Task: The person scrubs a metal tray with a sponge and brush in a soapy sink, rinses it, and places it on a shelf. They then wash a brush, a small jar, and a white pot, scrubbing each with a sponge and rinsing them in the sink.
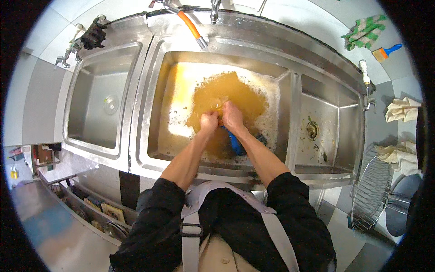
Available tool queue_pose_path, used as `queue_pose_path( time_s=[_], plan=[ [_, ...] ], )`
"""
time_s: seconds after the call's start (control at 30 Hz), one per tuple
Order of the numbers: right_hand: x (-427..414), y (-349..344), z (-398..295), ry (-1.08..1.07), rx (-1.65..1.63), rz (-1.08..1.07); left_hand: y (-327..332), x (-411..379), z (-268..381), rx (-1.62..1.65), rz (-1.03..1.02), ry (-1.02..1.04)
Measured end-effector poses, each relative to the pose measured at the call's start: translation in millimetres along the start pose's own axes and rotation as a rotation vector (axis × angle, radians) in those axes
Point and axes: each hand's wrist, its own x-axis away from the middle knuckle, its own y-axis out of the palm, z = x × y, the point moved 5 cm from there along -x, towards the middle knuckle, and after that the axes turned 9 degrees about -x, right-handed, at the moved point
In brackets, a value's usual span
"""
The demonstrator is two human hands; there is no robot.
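Note:
Over the middle basin of a steel sink [217, 166], my left hand [209, 121] and my right hand [233, 115] are close together with curled fingers. Between them is a small wet thing, mostly hidden, with yellowish and orange bits showing; its kind is unclear. Just below, a long blue object [234, 141] lies partly in the water, half covered by my right forearm. Murky brown water [231, 86] fills the basin, ringed by pale foam [180, 102]. Near my right wrist, a dark object [261, 138] shows at the surface.
An orange hose spout [190, 25] overhangs the basin's back edge. Left is a second basin [102, 98] with a drain; food scraps surround the right basin's drain [312, 130]. Wall items include a green-striped cloth [367, 32] and a blue-handled brush [386, 51]. A wire basket [370, 193] hangs right.

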Motion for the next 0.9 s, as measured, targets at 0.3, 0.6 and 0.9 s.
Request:
queue_pose_path(
  time_s=[0.3, 0.6, 0.9],
  plan=[
    [-11.5, -1.0, 19.7, 0.208, -0.068, -0.074, -2.2, -6.8, -12.3, 0.189, -0.167, 0.007],
    [-3.1, 10.1, -11.1, 0.224, -0.164, 0.003, -8.9, -4.6, -2.3, 0.435, 0.032, -0.1],
    [-5.9, 15.4, 1.5, 0.027, -0.013, -0.094, -1.9, -9.5, 7.8, -0.544, 0.08, 0.386]
  ],
)
